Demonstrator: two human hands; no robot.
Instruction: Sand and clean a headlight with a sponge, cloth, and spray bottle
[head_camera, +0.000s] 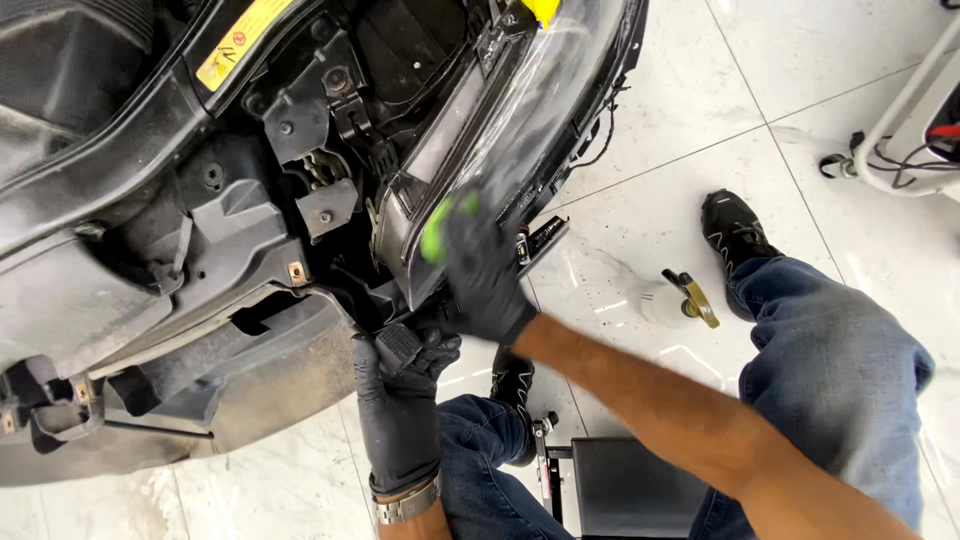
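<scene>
My right hand (482, 272), in a black glove, presses a bright green cloth (438, 228) against the clear lens of a car headlight (510, 110). My left hand (400, 405), also in a black glove and with a metal watch at the wrist, grips a black part (398, 345) at the headlight's lower corner. The headlight sits in the stripped front of a car (200, 200), with bare black brackets and bolts around it.
A white spray bottle with a brass trigger (675, 298) lies on the white tiled floor between my legs. My jeans and black shoes (735, 230) frame it. A low black rolling seat (625, 485) is under me. White equipment with cables (900, 140) stands at the far right.
</scene>
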